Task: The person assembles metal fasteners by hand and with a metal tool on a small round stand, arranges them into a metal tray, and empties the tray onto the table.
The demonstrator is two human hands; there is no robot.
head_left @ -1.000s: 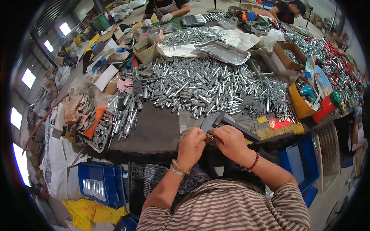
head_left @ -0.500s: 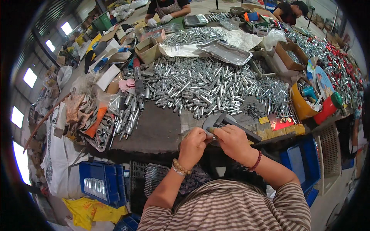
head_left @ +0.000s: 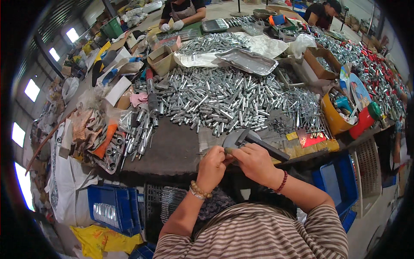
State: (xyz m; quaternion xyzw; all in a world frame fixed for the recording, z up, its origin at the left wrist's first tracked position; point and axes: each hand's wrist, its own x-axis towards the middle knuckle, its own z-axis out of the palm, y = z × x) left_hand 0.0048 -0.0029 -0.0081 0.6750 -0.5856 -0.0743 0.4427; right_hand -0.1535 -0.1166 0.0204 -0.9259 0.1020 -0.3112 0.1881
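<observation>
My left hand (head_left: 212,167) and my right hand (head_left: 255,160) meet at the front edge of the workbench (head_left: 157,151), fingers pinched together. What they pinch between them is too small and too covered by the fingers to make out. Just beyond the fingertips lies a round grey disc (head_left: 232,139), with a dark metal bar tool (head_left: 269,149) slanting across it to the right. Behind it spreads a wide heap of short silvery metal tubes (head_left: 224,97). Thin metal pins (head_left: 304,110) and small dark screws (head_left: 281,125) lie to the right of the heap.
A tray of sockets and rods (head_left: 113,157) stands left. At the right are a yellow container (head_left: 334,114) and a red bottle with green cap (head_left: 364,121). Blue bins (head_left: 114,207) sit below the bench. Two people work across it, one in white gloves (head_left: 172,26).
Both hands have shifted slightly left and a little nearer, still pinched together. The whole view has tilted slightly. Across the bench, the gloved hands have drawn closer together.
</observation>
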